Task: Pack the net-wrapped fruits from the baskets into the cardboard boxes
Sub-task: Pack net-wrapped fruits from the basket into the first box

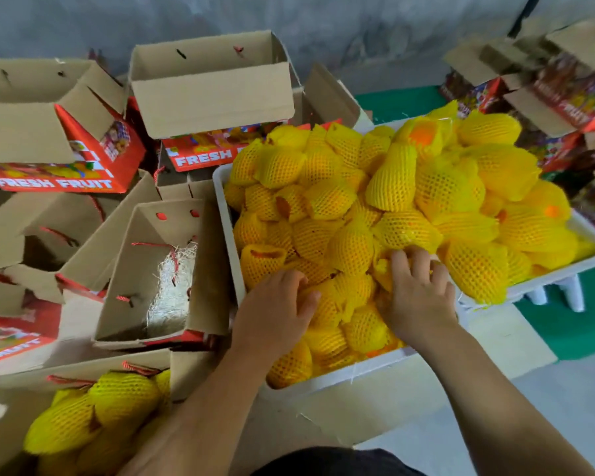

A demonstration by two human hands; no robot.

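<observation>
Yellow net-wrapped fruits (351, 214) heap the white basket (225, 218); both hands, left hand (275, 310) and right hand (418, 297), curl fingers over near ones, beside the open cardboard box (117, 290) for short transfers.

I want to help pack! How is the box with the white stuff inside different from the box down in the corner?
The box with shredded white padding holds no fruit; the corner box holds several yellow net-wrapped fruits. The padded box sits beside the white basket; the corner box lies nearer the person, by the left arm. Both are open brown cardboard with red cord handles.
</observation>
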